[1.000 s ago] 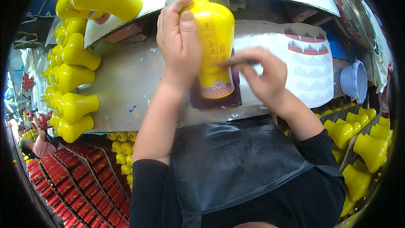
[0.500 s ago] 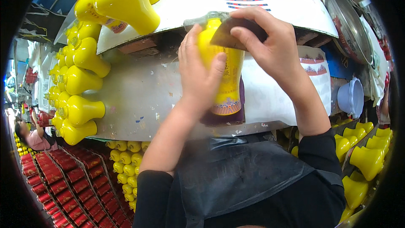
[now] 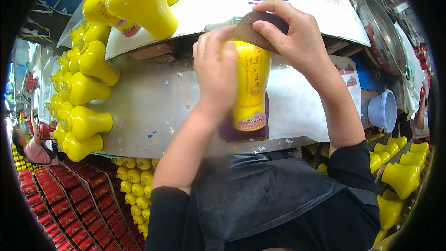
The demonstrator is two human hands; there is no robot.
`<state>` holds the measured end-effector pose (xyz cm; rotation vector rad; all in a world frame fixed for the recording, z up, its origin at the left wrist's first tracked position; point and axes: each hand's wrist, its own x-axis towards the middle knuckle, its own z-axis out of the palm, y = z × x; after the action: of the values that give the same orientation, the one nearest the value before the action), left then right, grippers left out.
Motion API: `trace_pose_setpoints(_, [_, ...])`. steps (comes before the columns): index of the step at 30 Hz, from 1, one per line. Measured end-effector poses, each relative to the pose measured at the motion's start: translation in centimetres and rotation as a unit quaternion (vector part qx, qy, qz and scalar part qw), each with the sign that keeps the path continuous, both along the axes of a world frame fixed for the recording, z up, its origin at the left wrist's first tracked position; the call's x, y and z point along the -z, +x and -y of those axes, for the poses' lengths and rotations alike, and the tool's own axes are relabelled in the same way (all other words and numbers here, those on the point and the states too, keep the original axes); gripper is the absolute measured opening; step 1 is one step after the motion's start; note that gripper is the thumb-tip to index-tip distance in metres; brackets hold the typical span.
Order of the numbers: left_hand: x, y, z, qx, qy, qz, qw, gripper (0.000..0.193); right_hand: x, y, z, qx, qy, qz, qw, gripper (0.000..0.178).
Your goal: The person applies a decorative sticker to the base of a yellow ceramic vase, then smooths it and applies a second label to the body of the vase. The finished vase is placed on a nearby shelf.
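A glossy yellow bottle (image 3: 251, 83) lies on a dark purple cloth (image 3: 232, 131) in front of me, its base toward me. Dark lettering runs down its front, and a patterned band circles the base. My left hand (image 3: 214, 67), smeared by motion, is closed around the bottle's upper left side and hides the neck. Pinched between thumb and fingers of my right hand (image 3: 290, 30) is a dark brown flat scraper (image 3: 251, 30) with a rounded edge. It lies across the bottle's upper part.
Several yellow bottles (image 3: 88, 123) line the table's left side, and more (image 3: 139, 7) stand on the raised white board (image 3: 204, 0). Printed decal strips (image 3: 260, 3) lie there. A lilac bucket (image 3: 383, 110) and a metal pan (image 3: 378, 32) are at right. Red boxes (image 3: 69, 200) fill the lower left.
My left hand has shifted up and over the bottle's neck, uncovering more lettering. The scraper has turned flatter across the bottle, still in my right hand.
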<state>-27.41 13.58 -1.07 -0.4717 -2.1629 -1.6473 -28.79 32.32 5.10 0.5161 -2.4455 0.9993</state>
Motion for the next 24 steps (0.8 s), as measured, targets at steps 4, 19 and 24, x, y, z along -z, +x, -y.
trace_pose_setpoints(4, [0.4, -0.2, -0.1, 0.033, 0.099, 0.066, 0.992, 0.034, -0.8, 0.3, -0.3, -0.04, -0.049, 0.017, 0.998, 0.024])
trace_pose_setpoints(19, [-1.1, -1.0, -0.6, -0.004, 0.014, 0.106, 0.994, 0.051, -0.3, -0.2, 0.1, -0.009, 0.097, -0.134, 0.986, 0.018])
trace_pose_setpoints(24, [-1.7, -1.4, -0.2, 0.019, 0.07, 0.159, 0.985, 0.036, -0.2, 4.4, -0.4, 0.018, 0.117, -0.276, 0.954, 0.021])
